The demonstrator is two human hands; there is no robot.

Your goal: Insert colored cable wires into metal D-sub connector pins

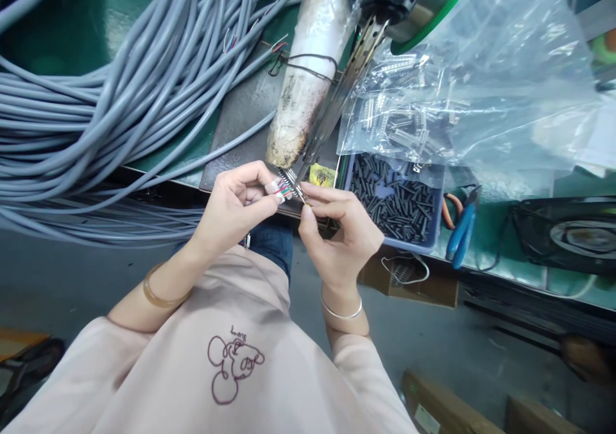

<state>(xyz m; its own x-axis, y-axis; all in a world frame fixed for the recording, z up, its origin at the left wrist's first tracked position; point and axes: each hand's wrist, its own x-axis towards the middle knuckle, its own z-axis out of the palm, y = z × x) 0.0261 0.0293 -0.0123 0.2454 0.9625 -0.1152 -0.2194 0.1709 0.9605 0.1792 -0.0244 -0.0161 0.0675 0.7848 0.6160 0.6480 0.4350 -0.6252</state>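
Observation:
My left hand (235, 196) is closed in a pinch on the stripped end of a grey cable, and its fine coloured wires (285, 190) fan out past the fingertips. My right hand (342, 225) pinches a small multi-pin connector (291, 178) from its right side. Wires and pins meet between the two hands, though I cannot tell which of them touch. Just above the connector stands the perforated metal shaft of a soldering iron (344, 78), slanting down towards it. Beside that shaft is a plastic-wrapped white tube (308, 68) with a scorched lower end.
Grey cables (110, 113) lie in a large bundle at the left. On the right, a blue bin (436, 228) holds small black pieces, with a clear bag (486, 81) of connectors above it. Blue-handled cutters (462, 232) and a black fan (568, 235) lie further right. A yellow sponge (322, 175) is near my right fingers.

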